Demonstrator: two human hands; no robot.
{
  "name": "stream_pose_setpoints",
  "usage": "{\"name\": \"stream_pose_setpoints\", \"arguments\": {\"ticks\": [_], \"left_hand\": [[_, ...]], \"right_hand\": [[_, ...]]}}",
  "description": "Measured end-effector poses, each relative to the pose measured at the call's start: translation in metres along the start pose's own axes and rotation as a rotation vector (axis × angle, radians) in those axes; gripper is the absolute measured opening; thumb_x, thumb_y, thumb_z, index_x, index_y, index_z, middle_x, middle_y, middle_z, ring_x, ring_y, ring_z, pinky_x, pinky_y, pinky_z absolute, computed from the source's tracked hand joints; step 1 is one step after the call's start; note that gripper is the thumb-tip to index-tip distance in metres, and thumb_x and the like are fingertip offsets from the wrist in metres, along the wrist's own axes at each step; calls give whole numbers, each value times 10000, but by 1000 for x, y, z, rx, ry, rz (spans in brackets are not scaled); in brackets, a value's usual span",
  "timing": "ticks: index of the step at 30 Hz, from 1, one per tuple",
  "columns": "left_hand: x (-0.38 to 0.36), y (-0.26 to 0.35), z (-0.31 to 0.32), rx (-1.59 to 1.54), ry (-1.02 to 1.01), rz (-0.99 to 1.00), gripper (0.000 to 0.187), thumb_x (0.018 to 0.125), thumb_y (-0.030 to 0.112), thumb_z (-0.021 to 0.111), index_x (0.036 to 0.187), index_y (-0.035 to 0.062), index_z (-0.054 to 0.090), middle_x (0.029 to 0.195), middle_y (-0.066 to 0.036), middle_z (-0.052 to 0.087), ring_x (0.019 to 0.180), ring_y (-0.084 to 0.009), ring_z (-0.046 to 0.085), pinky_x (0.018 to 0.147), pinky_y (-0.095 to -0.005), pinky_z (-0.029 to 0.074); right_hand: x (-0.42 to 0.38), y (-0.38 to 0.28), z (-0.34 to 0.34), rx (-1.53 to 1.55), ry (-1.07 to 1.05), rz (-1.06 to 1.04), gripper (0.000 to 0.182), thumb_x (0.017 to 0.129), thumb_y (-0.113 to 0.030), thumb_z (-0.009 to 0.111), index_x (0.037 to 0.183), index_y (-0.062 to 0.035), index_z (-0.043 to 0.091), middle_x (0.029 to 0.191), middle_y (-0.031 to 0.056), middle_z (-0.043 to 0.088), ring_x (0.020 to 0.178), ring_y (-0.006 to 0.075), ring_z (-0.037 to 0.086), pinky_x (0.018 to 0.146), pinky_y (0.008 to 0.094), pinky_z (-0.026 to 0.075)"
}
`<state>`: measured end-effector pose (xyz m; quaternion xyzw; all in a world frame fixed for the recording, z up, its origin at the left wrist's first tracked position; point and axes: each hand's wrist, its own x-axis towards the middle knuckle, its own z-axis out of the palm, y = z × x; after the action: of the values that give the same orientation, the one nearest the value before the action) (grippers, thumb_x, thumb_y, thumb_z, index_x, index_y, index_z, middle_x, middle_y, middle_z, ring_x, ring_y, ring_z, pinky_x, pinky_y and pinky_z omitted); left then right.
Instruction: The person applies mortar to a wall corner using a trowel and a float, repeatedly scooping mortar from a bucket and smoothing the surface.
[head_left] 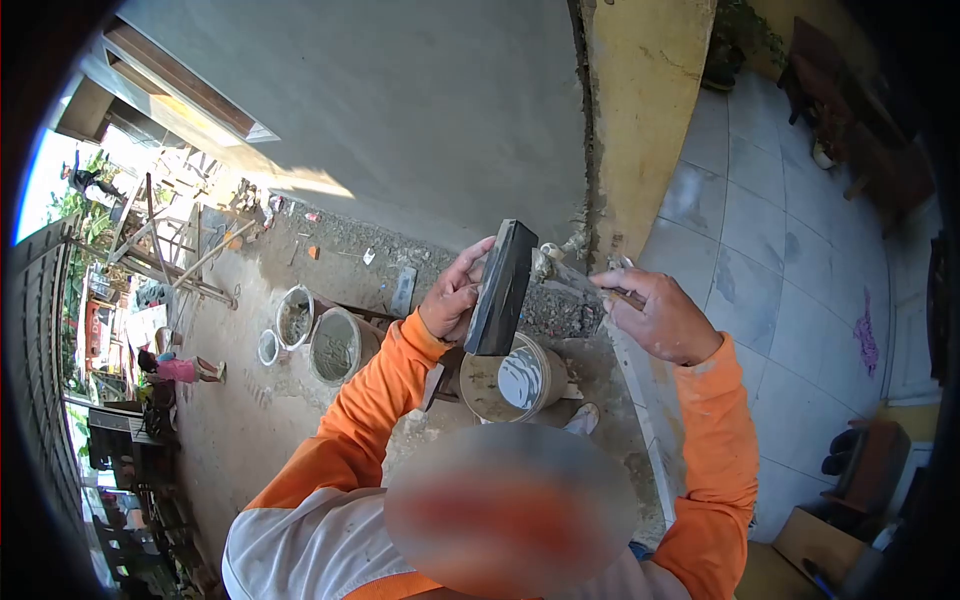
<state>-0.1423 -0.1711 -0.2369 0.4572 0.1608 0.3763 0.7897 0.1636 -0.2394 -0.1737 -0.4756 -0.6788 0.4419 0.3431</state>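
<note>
My left hand (455,298) is closed on a dark rectangular plastering float (507,290), which is held on edge in front of me. In my right hand (655,315), the fingers wrap round the handle of a small trowel (578,283). Its blade points left towards the float, and a lump of wet mortar (545,262) sits near its tip, close beside the float's face. Below the float stands a round bucket (470,402) with a pale, bright patch inside. Freshly smoothed grey plaster covers the wall (430,110) ahead.
Left of my arm stand a bucket of grey mortar (336,345) and smaller buckets (294,318). Gravel and scraps line the wall's foot. Wooden scaffolding (165,240) and a person in pink (178,369) are farther left. A tiled floor (760,260) with furniture lies right.
</note>
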Motion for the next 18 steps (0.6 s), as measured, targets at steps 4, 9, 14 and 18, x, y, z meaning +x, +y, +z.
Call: {"name": "stream_pose_setpoints", "arguments": {"ticks": [4, 9, 14, 18], "left_hand": [[1, 10, 2, 239, 73, 50, 813, 880, 188, 670, 1503, 39, 170, 1336, -140, 513, 1179, -208, 558, 1007, -353, 454], [-11, 22, -22, 93, 102, 109, 801, 867, 191, 694, 1485, 32, 211, 1338, -136, 512, 1198, -236, 553, 1029, -385, 453], [-48, 37, -58, -170, 69, 155, 640, 816, 180, 738, 1353, 25, 425, 1266, -106, 558, 1136, -237, 590, 993, -392, 477], [-81, 58, -78, 36, -77, 221, 570, 791, 189, 773, 1270, 23, 514, 1239, -112, 568, 1111, -219, 592, 963, -377, 471]], "right_hand": [[8, -19, 14, -216, 1, -135, 341, 847, -133, 581, 1165, -29, 641, 982, 212, 646, 875, 335, 634, 808, 385, 491], [-25, -5, 69, -81, -359, -267, 325, 878, -137, 580, 1185, -52, 639, 956, 181, 646, 772, 302, 628, 701, 372, 504], [-55, -2, 82, 563, -320, 280, 363, 960, -166, 532, 1283, 0, 530, 926, 80, 633, 633, 102, 561, 505, 228, 451], [-50, 6, 81, 906, -159, 352, 417, 949, -203, 588, 1298, 0, 483, 934, 124, 629, 605, 100, 550, 488, 235, 436]]}}
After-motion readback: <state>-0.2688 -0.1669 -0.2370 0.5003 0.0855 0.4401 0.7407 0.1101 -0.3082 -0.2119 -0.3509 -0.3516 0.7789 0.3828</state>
